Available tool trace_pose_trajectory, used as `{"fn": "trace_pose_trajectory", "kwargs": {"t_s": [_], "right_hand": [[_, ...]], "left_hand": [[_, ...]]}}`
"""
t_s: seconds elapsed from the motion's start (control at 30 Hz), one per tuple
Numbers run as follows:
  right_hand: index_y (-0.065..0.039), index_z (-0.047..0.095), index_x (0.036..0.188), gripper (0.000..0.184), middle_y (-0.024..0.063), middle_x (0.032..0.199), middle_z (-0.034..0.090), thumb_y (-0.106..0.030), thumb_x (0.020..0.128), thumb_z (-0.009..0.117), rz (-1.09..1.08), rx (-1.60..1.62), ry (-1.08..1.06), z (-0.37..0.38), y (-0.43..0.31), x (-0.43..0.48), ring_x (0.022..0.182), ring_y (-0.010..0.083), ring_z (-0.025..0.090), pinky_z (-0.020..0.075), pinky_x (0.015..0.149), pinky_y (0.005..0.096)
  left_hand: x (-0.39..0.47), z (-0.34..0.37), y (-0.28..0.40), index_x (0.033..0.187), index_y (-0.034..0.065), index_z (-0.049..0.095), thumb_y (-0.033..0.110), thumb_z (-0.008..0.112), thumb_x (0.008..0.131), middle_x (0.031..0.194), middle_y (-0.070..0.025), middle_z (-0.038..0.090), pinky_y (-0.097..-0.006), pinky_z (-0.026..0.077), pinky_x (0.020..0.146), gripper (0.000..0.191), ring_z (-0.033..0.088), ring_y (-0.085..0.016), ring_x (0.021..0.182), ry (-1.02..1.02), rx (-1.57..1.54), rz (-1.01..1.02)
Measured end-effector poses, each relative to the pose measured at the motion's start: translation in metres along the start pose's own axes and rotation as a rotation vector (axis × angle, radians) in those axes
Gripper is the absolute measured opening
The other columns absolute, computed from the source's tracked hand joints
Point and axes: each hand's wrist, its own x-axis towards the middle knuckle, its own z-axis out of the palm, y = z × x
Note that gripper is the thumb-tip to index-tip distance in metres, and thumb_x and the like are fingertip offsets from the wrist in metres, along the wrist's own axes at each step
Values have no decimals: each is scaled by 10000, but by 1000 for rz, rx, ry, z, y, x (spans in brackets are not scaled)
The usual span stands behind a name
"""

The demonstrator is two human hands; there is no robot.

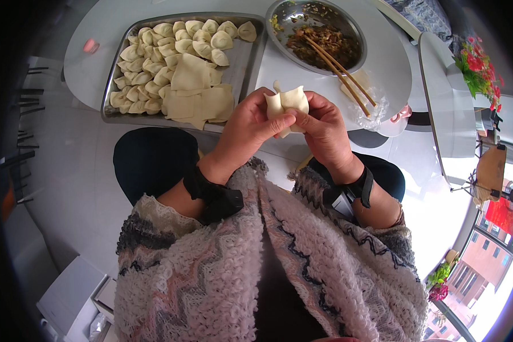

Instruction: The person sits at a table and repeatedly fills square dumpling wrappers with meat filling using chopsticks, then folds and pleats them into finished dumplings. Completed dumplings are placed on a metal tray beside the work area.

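A partly folded dough wrapper (294,99) is pinched between my left hand (256,122) and my right hand (327,126), both thumbs pressing on it at the table's near edge. Whether filling lies inside, I cannot tell. To the left, a metal tray (250,64) holds rows of folded dumplings (164,49) and a stack of flat square wrappers (190,75) at its near side. Beyond my hands stands a steel bowl (282,49) with chopped filling (331,40). Wooden chopsticks (346,77) rest in the filling and over the bowl's rim.
All this stands on a white round-edged table (393,64). Crumpled clear plastic (374,107) lies under the chopstick ends. A small pink object (91,46) is at the far left. Red flowers (476,62) stand at the right, by another white surface (446,102).
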Motion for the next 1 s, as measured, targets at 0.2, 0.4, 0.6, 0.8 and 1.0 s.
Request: {"fn": "trace_pose_trajectory", "kwargs": {"t_s": [0.2,0.4,0.6,0.8,1.0], "right_hand": [[-18,617,1021,176,30,941,641,-118,877,607,-1,114,82,0,1,1,846,95,573,453,786,247],[-33,618,1020,169,30,951,640,-147,903,574,-80,279,126,-2,-3,4,884,111,576,449,798,259],[-31,616,1010,180,16,925,638,-173,907,579,-124,88,87,-4,-8,3,847,82,565,446,776,240],[-17,623,996,198,-10,877,630,-186,894,608,-156,-261,66,0,-6,-3,784,46,535,435,721,201],[-3,603,995,196,52,893,647,-176,903,586,-89,-70,125,3,-7,-2,816,104,591,478,735,239]], "left_hand": [[0,-1,-4,1027,60,489,72,629,843,963,-19,587,-232,451,730,232,549,-79,881,45,-95,59],[1,-5,-1,1026,50,496,80,639,829,963,-23,587,-246,458,779,245,552,-94,905,-15,-126,23],[2,-2,7,1085,-3,532,129,637,843,963,-22,594,-235,460,757,295,557,-79,852,-88,-2,-55],[2,-10,14,950,-25,633,219,659,850,765,13,591,-192,399,601,265,493,-26,691,-59,403,-77],[-2,-9,14,820,-27,650,229,660,847,591,3,539,-231,370,504,258,421,-32,560,-109,613,-79]]}}
